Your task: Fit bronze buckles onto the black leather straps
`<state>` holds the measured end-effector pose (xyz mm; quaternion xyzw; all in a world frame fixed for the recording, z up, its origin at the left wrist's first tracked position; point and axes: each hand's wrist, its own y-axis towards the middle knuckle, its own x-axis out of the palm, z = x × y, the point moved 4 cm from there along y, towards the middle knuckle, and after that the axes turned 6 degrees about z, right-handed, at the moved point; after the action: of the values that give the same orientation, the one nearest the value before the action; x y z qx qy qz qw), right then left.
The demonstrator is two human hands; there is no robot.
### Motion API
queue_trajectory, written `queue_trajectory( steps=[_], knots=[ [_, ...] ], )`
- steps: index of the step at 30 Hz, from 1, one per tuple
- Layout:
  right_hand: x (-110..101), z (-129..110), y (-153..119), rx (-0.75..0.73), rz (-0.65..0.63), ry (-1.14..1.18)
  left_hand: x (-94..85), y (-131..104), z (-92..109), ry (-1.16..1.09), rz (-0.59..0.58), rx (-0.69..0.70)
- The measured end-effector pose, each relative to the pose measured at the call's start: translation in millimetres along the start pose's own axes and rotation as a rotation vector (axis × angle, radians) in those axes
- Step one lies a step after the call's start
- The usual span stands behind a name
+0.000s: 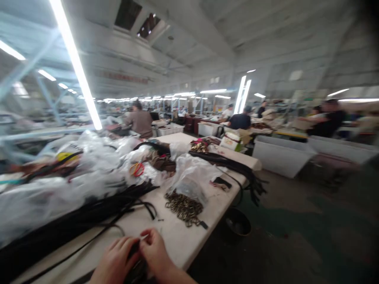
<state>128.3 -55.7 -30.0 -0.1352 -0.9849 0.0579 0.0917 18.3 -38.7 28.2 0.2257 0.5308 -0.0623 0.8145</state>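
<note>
Near the table's front edge, my left hand and my right hand meet, both with bent fingers. Between them is a dark piece, mostly hidden by the fingers and blurred; the left fingers wrap round it and the right fingers pinch close to its top. Beyond my hands, metal rings lie in a heap, spilling out of a clear plastic bag. Long black straps stretch over the table to the left of the hands.
White plastic bags cover the table's left side. More black straps hang over its right edge, above a dark bucket on the floor. Large white bins stand at the right. Several people work farther back.
</note>
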Motion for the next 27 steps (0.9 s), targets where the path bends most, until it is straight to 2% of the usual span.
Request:
queue_trajectory(
  steps=[2,6,9,12,14,16,19,21,23,24,26,27],
  knots=[
    [1,7,4,-0.058,0.011,-0.018,5.0,-10,-1,0.033,-0.053,0.113],
    [-6,19,21,-0.061,0.025,-0.076,12.6,-13,-18,0.073,-0.117,0.093],
    [-15,21,33,-0.110,-0.047,-0.295,15.5,-14,-51,-0.039,-0.189,0.052],
    [-20,11,41,-0.358,-0.065,-0.724,9.7,-25,-101,0.024,-0.184,-0.078],
    [-10,3,41,-0.537,-0.096,-0.930,5.0,-42,-130,0.129,-0.224,-0.157],
    [10,-2,36,-0.680,-0.185,-1.019,1.1,-64,-146,0.165,-0.289,-0.184],
    [48,1,19,-0.832,-0.428,-1.053,-6.5,-98,-155,0.138,-0.366,-0.222],
    [64,8,7,-0.887,-0.534,-1.097,-11.3,-108,-157,0.120,-0.447,-0.248],
    [69,15,-2,-0.898,-0.574,-1.152,-17.2,-99,-159,0.149,-0.449,-0.261],
    [69,18,-5,-0.889,-0.581,-1.177,-20.2,-87,-161,0.186,-0.399,-0.259],
    [68,21,-11,-0.859,-0.609,-1.214,-24.0,-51,-162,0.274,-0.209,-0.234],
    [68,22,-13,-0.839,-0.631,-1.227,-20.7,-31,-162,0.312,-0.171,-0.215]
  ],
)
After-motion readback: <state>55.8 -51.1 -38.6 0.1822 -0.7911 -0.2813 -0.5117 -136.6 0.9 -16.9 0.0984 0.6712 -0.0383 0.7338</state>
